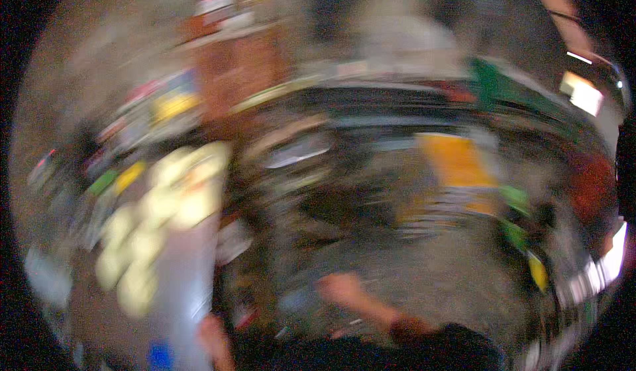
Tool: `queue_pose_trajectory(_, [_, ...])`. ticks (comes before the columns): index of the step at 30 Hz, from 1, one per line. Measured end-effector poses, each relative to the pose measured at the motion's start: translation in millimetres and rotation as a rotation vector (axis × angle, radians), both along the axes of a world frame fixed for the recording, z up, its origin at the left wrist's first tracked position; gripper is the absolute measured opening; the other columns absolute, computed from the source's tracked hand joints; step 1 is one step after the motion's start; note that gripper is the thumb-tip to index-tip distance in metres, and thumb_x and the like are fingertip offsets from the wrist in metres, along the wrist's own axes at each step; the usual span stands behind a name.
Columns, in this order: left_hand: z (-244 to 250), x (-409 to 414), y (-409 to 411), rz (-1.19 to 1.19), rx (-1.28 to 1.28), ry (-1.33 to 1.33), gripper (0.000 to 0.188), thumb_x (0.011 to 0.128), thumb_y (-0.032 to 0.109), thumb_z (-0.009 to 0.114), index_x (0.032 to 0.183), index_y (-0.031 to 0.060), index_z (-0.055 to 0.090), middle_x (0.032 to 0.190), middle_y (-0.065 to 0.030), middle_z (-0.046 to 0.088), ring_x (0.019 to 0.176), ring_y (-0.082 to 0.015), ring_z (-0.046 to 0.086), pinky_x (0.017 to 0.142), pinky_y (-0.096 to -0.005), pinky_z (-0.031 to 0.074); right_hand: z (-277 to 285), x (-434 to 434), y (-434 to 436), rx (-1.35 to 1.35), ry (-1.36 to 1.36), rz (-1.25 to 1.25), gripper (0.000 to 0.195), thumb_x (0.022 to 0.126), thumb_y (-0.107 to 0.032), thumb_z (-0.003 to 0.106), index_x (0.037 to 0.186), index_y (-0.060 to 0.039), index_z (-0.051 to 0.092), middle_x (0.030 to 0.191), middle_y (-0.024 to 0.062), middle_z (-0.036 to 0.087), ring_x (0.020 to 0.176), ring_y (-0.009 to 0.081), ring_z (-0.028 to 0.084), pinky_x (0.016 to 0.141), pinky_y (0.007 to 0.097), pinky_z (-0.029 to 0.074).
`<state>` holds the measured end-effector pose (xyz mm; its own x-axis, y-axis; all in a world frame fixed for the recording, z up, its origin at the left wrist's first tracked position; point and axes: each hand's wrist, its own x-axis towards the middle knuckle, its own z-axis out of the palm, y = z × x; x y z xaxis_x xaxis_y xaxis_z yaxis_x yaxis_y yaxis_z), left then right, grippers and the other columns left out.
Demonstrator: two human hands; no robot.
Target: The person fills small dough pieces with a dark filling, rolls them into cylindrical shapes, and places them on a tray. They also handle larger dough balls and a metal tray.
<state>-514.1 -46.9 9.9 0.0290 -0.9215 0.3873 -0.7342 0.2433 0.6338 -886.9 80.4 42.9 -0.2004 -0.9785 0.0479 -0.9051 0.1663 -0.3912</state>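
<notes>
The whole view is strongly blurred. My left hand (pixel 213 338) is low in the picture, at the right edge of a pale, shiny surface (pixel 184 266); its fingers are too blurred to make out. Several round, cream-coloured things (pixel 164 207) lie on the upper part of that surface. My right hand (pixel 340 289) reaches in at the lower middle from a dark sleeve, over a grey floor-like area. Whether it holds anything cannot be told.
A reddish-brown box-like thing (pixel 241 70) stands at the upper left. An orange panel (pixel 457 160) lies right of the middle, with green things (pixel 514 199) beside it. A blue object (pixel 160 355) is at the bottom left. Dark, cluttered shapes fill the middle.
</notes>
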Motion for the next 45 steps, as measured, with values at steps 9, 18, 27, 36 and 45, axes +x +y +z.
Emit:
queue_pose_trajectory(9, [186.8,-161.9,-191.1,-0.716,0.000,0.164,0.024,0.101,0.021,0.065,0.100,-0.0017,0.071,0.094,-0.0113,0.069,0.087,-0.0219,0.065,0.080,-0.0357,0.052,-52.6,-27.3,-117.3,0.060,-0.477,-0.280,0.042,0.088,-0.031,0.072,0.124,-0.0078,0.072,0.098,0.0120,0.078,0.080,0.0217,0.074,0.076,0.0379,0.059])
queue_pose_trajectory(18, [278.5,-359.1,-478.7,-0.387,-0.109,-0.428,0.078,0.078,0.066,0.074,0.126,0.0037,0.070,0.130,-0.0237,0.067,0.124,-0.0392,0.063,0.102,-0.0492,0.051,-122.3,-171.5,-254.1,0.106,-1.800,-0.411,0.044,0.094,-0.036,0.065,0.126,-0.0082,0.057,0.118,0.0171,0.063,0.103,0.0339,0.067,0.085,0.0499,0.061])
queue_pose_trajectory(27, [295.3,-392.7,-496.8,-0.432,0.078,-0.725,0.060,0.073,0.053,0.083,0.100,0.0002,0.077,0.108,-0.0206,0.075,0.101,-0.0337,0.073,0.089,-0.0456,0.060,-113.8,-188.3,-380.3,0.169,-1.968,-0.628,0.041,0.087,-0.034,0.071,0.114,-0.0053,0.061,0.103,0.0133,0.063,0.096,0.0331,0.064,0.088,0.0530,0.057])
queue_pose_trajectory(36, [290.1,-407.1,-499.0,-0.267,0.098,-0.758,0.058,0.070,0.053,0.084,0.095,0.0002,0.077,0.102,-0.0238,0.074,0.097,-0.0383,0.073,0.089,-0.0471,0.059,266.0,-325.5,-510.2,-0.584,-0.336,0.725,0.030,0.099,-0.023,0.067,0.120,-0.0019,0.072,0.123,0.0134,0.071,0.118,0.0243,0.066,0.106,0.0402,0.050])
queue_pose_trajectory(45, [277.0,-401.5,-503.8,-0.287,0.012,-0.654,0.056,0.069,0.057,0.078,0.091,0.0050,0.074,0.091,-0.0194,0.073,0.091,-0.0374,0.070,0.082,-0.0497,0.056,628.2,-197.2,-696.5,-1.498,0.167,-0.179,0.028,0.088,-0.029,0.069,0.082,-0.0022,0.073,0.079,0.0231,0.071,0.078,0.0409,0.071,0.072,0.0471,0.057])
